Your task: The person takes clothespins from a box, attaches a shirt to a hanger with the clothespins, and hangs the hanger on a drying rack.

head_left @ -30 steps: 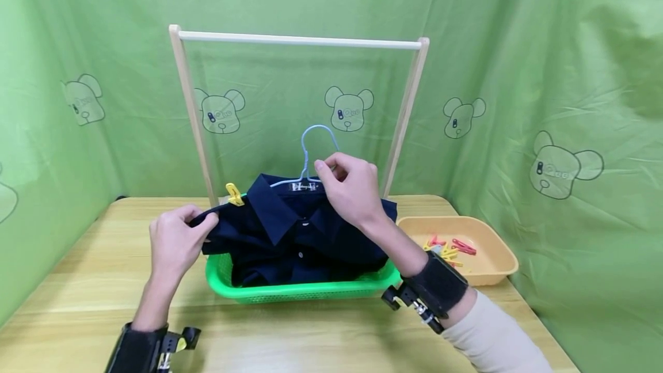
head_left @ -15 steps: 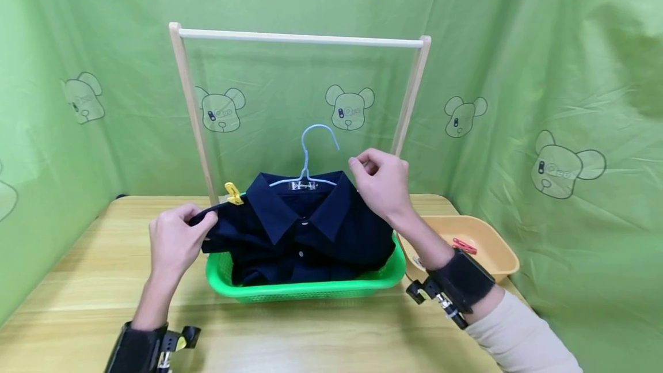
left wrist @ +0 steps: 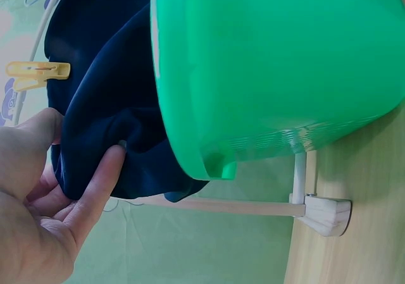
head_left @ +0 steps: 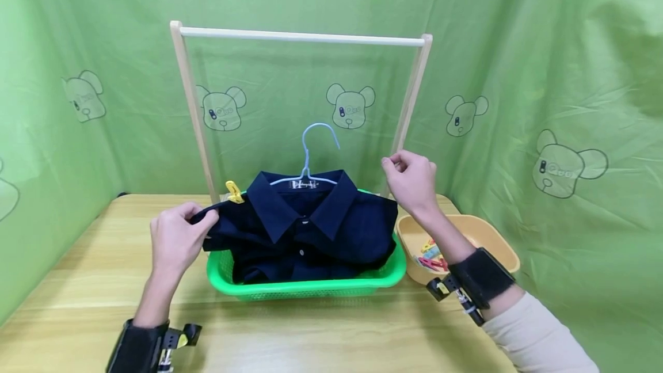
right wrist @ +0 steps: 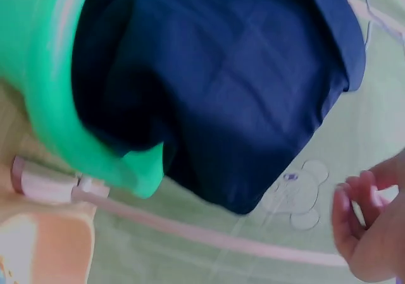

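A dark navy collared shirt (head_left: 290,235) lies partly inside a green plastic basket (head_left: 307,291), a light-blue wire hanger (head_left: 307,157) rising from its collar. Between thumb and fingers, my left hand (head_left: 173,240) pinches the shirt's shoulder edge at the left; the left wrist view shows the cloth folded over the fingers (left wrist: 104,176). A yellow clothespin (head_left: 235,192) is clipped on that shoulder, close to the hand. Up and right of the other shoulder is my right hand (head_left: 413,183), fingers curled, apart from the shirt. In the right wrist view no object shows in those fingers (right wrist: 345,224).
Behind the basket stands a wooden rack with a white crossbar (head_left: 300,35). A tan tray (head_left: 489,246) with several coloured clothespins (head_left: 432,258) sits to the right, partly behind the right forearm. Green curtains (head_left: 549,73) surround the wooden table (head_left: 290,338).
My right hand has moved right, away from the hanger and past the shirt's right shoulder, uncovering the collar. The left hand still pinches the left shoulder in the same place.
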Tool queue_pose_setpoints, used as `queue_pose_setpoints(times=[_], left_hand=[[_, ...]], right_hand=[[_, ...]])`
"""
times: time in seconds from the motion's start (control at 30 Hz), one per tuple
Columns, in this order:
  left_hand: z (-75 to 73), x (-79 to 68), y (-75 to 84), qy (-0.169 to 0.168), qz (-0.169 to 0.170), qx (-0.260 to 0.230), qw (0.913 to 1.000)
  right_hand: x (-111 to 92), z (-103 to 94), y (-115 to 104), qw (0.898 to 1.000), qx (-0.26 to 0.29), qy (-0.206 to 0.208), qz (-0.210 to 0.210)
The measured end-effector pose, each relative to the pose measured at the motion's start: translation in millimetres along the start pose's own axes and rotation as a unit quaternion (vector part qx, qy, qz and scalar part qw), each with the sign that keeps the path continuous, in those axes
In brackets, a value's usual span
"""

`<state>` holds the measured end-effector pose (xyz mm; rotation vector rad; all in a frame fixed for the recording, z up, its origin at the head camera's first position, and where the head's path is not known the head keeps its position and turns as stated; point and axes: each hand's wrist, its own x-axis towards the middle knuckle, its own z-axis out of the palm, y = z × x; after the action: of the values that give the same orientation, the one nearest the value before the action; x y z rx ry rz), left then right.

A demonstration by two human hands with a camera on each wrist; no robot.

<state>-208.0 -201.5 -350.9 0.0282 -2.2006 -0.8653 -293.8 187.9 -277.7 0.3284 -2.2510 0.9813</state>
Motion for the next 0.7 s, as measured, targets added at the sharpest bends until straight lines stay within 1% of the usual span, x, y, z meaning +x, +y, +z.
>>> queue_pose_setpoints(times=[0.07, 0.13, 0.23, 0.37, 0.5, 0.7], left_hand=[[0.2, 0.4, -0.1, 0.000, 0.002, -0.001, 1.0000], [0.4, 0.6, -0.6, 0.000, 0.000, -0.001, 1.0000], [0.6, 0.7, -1.1, -0.001, -0.005, 0.000, 1.0000], [1.1, 1.1, -1.0, -0.001, -0.007, -0.001, 1.0000], [1.3, 1.4, -0.3, 0.001, -0.002, -0.004, 1.0000], [2.1, 1.5, -1.6, 0.001, 0.000, -0.006, 1.0000]], right_hand=[[1.7, -2.3, 7.5, 0.999, -0.027, -0.029, 0.013], [3.0, -4.5, 14.9, 0.996, -0.055, -0.065, 0.028], [4.6, -8.3, 26.2, 0.989, -0.093, -0.111, 0.045], [5.2, -14.6, 41.0, 0.978, -0.121, -0.155, 0.074], [3.5, -19.6, 57.9, 0.967, -0.136, -0.192, 0.100], [-3.0, -21.8, 83.7, 0.956, -0.162, -0.218, 0.108]])
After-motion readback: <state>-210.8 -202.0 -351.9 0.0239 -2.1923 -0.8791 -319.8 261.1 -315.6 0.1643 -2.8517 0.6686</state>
